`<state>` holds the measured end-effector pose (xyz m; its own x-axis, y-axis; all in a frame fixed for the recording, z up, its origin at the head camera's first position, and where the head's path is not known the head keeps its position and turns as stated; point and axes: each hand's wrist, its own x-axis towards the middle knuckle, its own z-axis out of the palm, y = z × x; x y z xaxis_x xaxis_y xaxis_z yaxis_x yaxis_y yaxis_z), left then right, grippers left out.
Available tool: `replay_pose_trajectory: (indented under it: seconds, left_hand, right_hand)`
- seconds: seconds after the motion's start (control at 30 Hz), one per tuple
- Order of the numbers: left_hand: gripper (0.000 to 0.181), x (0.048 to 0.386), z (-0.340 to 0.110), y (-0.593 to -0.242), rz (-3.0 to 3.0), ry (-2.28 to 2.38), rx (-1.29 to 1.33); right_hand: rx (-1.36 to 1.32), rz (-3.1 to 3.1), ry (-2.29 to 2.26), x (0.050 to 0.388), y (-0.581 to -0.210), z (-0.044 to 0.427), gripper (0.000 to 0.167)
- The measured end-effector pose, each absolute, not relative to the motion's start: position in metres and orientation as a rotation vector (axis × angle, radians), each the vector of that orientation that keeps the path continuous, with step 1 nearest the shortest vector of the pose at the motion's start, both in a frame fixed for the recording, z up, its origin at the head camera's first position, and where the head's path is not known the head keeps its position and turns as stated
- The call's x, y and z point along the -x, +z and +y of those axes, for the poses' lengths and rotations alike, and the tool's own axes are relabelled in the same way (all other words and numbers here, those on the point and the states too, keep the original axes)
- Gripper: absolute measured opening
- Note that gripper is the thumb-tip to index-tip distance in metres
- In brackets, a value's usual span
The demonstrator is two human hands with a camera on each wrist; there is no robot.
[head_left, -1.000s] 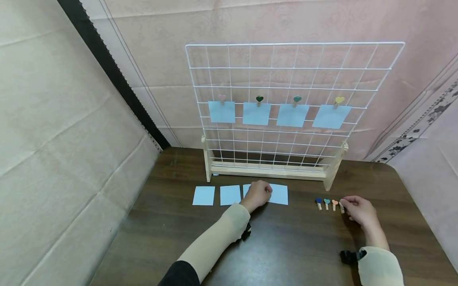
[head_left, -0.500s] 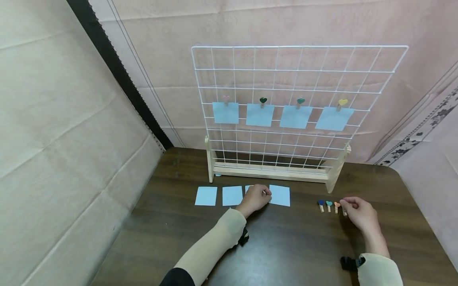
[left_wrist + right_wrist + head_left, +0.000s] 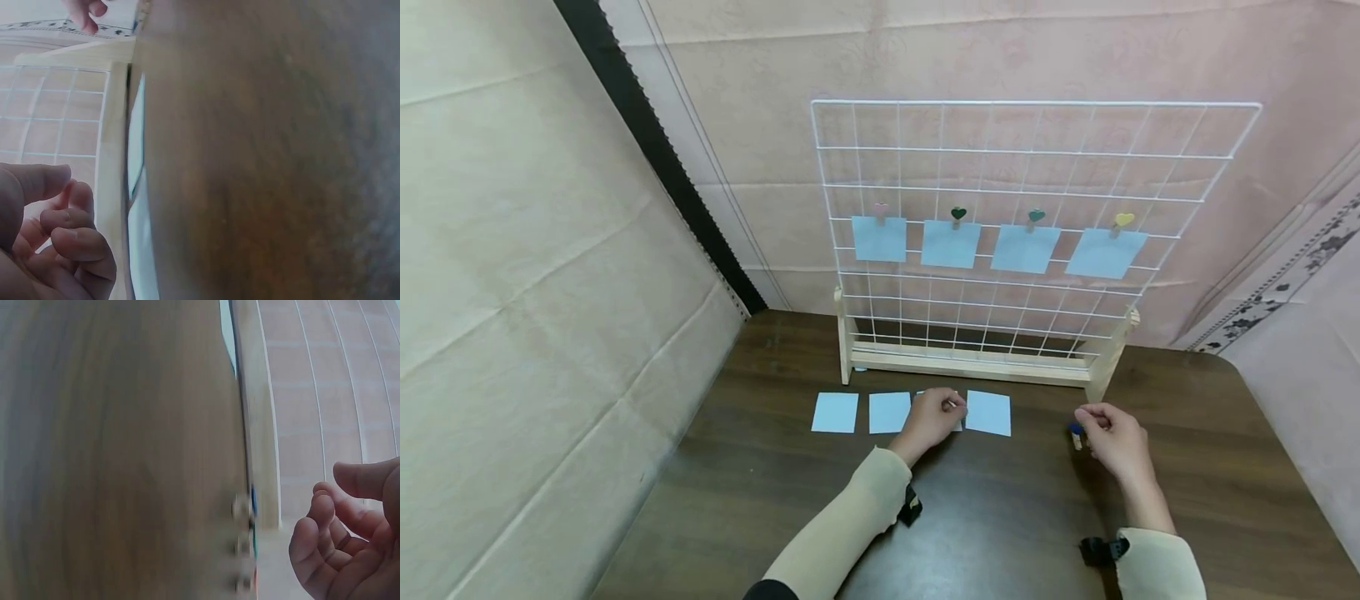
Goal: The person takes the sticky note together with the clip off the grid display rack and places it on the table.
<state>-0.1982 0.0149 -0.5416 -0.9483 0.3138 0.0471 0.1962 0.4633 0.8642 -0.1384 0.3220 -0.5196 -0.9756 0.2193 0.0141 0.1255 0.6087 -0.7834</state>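
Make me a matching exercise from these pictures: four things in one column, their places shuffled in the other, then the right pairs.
Things:
1. left hand
2. right hand
3. yellow heart clip
4. white wire grid

Places:
A. at the top of the rightmost hanging card
B. in the pale wooden base
C. next to the dark blue heart clip
D. at the row of cards on the table

Right pairs: 1-D, 2-C, 3-A, 4-B

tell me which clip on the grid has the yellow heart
The rightmost clip on the white grid, pinning the rightmost hung blue sheet; the other three clips there are pink, dark green and teal.
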Motion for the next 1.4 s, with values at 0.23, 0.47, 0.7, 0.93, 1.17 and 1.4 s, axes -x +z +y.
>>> replay_pose_trajectory:
  seconds: [0.23, 0.47, 0.7, 0.93, 1.17, 1.4]
  left_hand:
    - [0.017, 0.194, 0.005, -0.538, 2.595, 1.576, -0.402]
    - [0.018, 0.192, -0.011, -0.531, 2.617, 1.659, -0.353]
    - [0.017, 0.191, -0.026, -0.516, 2.638, 1.768, -0.386]
    - [0.014, 0.195, -0.04, -0.506, 2.665, 1.842, -0.269]
    - [0.02, 0.203, -0.056, -0.5, 2.616, 1.964, -0.203]
    - [0.024, 0.211, -0.074, -0.487, 2.616, 2.048, -0.17]
  right_hand:
    - [0.195, -2.608, 1.28, 0.153, -0.523, 0.286, 0.028]
    - [0.057, -2.502, 1.255, 0.168, -0.527, 0.244, 0.022]
    - [-0.123, -2.492, 1.311, 0.185, -0.521, 0.202, 0.021]
    - [-0.343, -2.436, 1.389, 0.196, -0.511, 0.165, 0.013]
    - [-0.377, -2.434, 1.437, 0.202, -0.5, 0.14, 0.012]
    - [-0.476, -2.408, 1.425, 0.212, -0.485, 0.122, 0.014]
